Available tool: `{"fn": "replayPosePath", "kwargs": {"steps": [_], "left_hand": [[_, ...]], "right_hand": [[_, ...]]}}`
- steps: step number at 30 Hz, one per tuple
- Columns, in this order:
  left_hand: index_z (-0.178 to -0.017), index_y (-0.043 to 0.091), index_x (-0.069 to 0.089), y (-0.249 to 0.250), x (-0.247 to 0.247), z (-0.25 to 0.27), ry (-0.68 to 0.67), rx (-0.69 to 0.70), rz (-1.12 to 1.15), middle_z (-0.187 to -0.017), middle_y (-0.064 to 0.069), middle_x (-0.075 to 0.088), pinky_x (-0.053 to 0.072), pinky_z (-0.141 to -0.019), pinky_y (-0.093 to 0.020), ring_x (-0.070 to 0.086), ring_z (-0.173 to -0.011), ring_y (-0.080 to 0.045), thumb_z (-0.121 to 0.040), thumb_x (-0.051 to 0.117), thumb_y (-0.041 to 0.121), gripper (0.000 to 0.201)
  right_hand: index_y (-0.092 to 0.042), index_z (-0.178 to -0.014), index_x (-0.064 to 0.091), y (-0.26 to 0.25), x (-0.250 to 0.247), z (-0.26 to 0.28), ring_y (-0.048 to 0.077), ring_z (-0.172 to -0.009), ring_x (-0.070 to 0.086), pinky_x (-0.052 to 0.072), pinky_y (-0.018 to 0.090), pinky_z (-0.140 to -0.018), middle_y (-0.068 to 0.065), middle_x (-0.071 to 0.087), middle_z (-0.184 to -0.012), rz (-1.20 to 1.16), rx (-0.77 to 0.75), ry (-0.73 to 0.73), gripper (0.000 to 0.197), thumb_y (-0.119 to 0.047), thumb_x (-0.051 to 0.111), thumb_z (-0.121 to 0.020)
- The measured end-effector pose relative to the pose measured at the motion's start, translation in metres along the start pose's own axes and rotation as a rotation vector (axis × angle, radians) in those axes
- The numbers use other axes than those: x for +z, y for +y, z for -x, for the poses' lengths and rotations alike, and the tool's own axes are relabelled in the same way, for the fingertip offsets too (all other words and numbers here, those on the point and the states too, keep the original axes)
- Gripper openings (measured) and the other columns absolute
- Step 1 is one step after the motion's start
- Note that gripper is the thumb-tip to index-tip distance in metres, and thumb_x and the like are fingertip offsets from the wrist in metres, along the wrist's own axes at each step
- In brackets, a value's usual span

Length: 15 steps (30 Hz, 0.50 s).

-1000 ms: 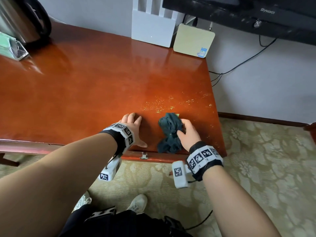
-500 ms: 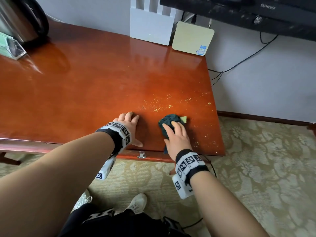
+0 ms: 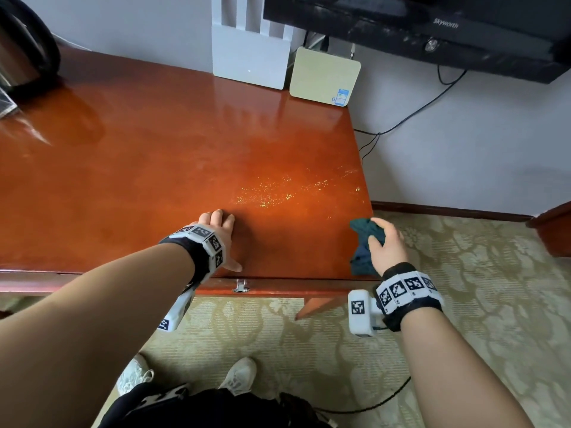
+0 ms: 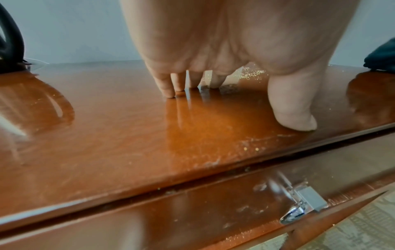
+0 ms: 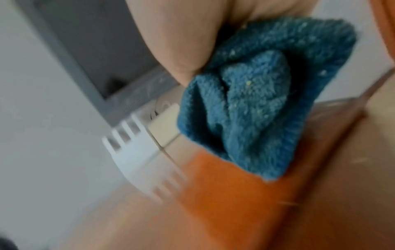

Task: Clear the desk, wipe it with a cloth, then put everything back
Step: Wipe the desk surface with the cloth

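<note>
From above, the left hand lies flat on the tabletop, seemingly as a brace, while the right hand grips the cloth at the right edge, near the yellow crumbs.

The left wrist view shows straight fingers pressing the wood, holding nothing.

The right wrist view, blurred, shows the bunched cloth clamped in curled fingers, likely for sweeping.

"skyworth" on black tv bezel; small blue sticker on beige box unreadable.
</note>
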<state>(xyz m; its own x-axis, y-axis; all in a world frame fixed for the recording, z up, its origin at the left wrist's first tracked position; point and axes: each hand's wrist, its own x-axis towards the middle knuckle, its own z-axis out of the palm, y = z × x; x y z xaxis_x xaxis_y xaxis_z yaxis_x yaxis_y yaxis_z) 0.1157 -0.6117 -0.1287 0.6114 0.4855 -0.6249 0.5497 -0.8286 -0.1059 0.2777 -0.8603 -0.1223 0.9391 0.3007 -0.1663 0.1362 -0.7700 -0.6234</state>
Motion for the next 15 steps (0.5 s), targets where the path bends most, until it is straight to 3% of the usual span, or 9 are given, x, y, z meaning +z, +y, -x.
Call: {"fn": "replayPosePath", "kwargs": {"steps": [2,4,5,8,9,11,15], "left_hand": [[-0.151,0.020,-0.005,0.000,-0.001,0.000,-0.005,0.001,-0.011,-0.158,-0.005,-0.004,0.023,-0.114,-0.045,0.005,-0.145,-0.027,-0.069,0.067,0.066,0.119],[-0.151,0.020,-0.005,0.000,-0.002,0.001,-0.010,0.004,-0.018,-0.158,-0.005,-0.004,0.022,-0.115,-0.045,0.004,-0.145,-0.027,-0.069,0.066,0.066,0.119],[-0.151,0.020,-0.006,0.000,-0.002,0.001,-0.010,0.005,-0.024,-0.158,-0.005,-0.004,0.022,-0.115,-0.045,0.004,-0.146,-0.027,-0.069,0.066,0.067,0.118],[-0.151,0.019,-0.006,-0.001,-0.001,0.001,0.002,0.009,-0.046,-0.159,-0.005,-0.004,0.021,-0.115,-0.044,0.005,-0.146,-0.027,-0.070,0.064,0.069,0.118],[-0.151,0.019,-0.006,-0.001,-0.001,0.001,0.005,0.011,-0.052,-0.159,-0.006,-0.004,0.021,-0.115,-0.044,0.005,-0.146,-0.027,-0.070,0.063,0.069,0.118],[-0.151,0.018,-0.006,-0.001,0.000,-0.001,0.003,0.014,-0.053,-0.159,-0.006,-0.004,0.021,-0.115,-0.044,0.004,-0.146,-0.027,-0.070,0.063,0.070,0.118],[-0.151,0.018,-0.006,0.000,0.001,-0.005,-0.002,0.003,-0.039,-0.159,-0.006,-0.006,0.017,-0.116,-0.044,0.003,-0.146,-0.028,-0.067,0.065,0.069,0.121]], "right_hand": [[-0.018,-0.133,0.044,-0.020,-0.002,0.004,0.013,-0.116,0.046,0.037,0.028,-0.099,0.000,0.046,-0.131,-0.223,-0.050,-0.081,0.039,-0.008,0.044,-0.095],[-0.018,-0.130,0.046,-0.033,0.002,0.006,0.016,-0.121,0.045,0.035,0.030,-0.105,0.002,0.046,-0.134,-0.316,-0.103,-0.114,0.035,-0.009,0.044,-0.096],[-0.019,-0.128,0.048,-0.035,0.004,0.007,0.019,-0.124,0.044,0.033,0.031,-0.106,0.004,0.043,-0.136,-0.243,-0.098,-0.094,0.034,-0.011,0.045,-0.096],[-0.027,-0.125,0.051,-0.023,0.008,0.008,0.027,-0.133,0.029,0.023,0.038,-0.111,0.004,0.030,-0.142,0.366,0.021,-0.013,0.036,-0.015,0.046,-0.092],[-0.028,-0.128,0.048,-0.018,0.009,0.010,0.027,-0.135,0.023,0.020,0.039,-0.112,0.003,0.026,-0.145,0.462,0.047,-0.009,0.040,-0.014,0.045,-0.091],[-0.029,-0.138,0.038,-0.017,0.015,0.014,0.028,-0.137,0.021,0.022,0.040,-0.112,0.004,0.021,-0.150,0.438,0.024,-0.024,0.045,-0.020,0.042,-0.094],[-0.036,-0.146,0.015,-0.034,0.044,0.019,0.027,-0.142,0.012,0.022,0.044,-0.112,0.004,0.012,-0.156,0.398,-0.051,-0.183,0.058,-0.050,0.036,-0.094]]}}
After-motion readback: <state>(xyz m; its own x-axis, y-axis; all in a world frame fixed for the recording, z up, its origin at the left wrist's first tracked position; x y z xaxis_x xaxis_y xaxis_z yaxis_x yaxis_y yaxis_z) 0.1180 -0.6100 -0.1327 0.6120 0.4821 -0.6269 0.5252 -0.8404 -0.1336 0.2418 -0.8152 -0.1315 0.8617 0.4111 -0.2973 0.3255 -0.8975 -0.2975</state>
